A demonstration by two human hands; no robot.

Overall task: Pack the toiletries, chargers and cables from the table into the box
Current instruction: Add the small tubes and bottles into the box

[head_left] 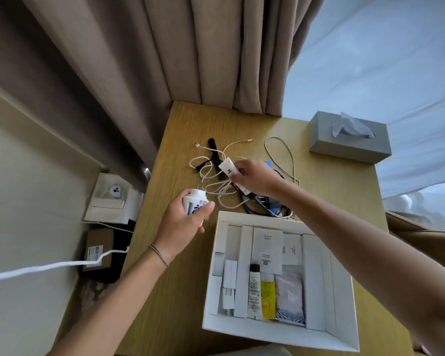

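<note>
Both forearms enter from the lower edge, bare, the left wrist ringed by a thin cord bracelet [159,255]. Behind them, brown curtains [190,52] hang to the far edge of the wooden table [175,291], with pale sheer fabric to the right. On the table's near right stands the open white box [344,317], its floor lined with white card dividers and leaflets; inside lie a white tube with a black cap [254,291], a yellow tube [267,299] touching its right side, and a pale sachet [290,296] just beside that. A white plug adapter [228,291] rests in a narrow compartment to their left. A grey tissue box [350,138] sits at the far right corner, well apart from the rest. Beyond the white box, a tangle of white cables [216,186] spreads across the tabletop, overlaid on a black comb [215,155]; a separate beige cable loop [283,155] lies to its right. Dark items and a blue object under the right forearm are too hidden to identify.

Left hand [183,222]: raised beside the box's far left corner, fingers curled round a small white bottle with blue and red print [194,201], thumb across its front.

Right hand [254,178]: extended over the cable tangle, palm down, fingertips pinching a small white tube [229,169] clear of the table.
</note>
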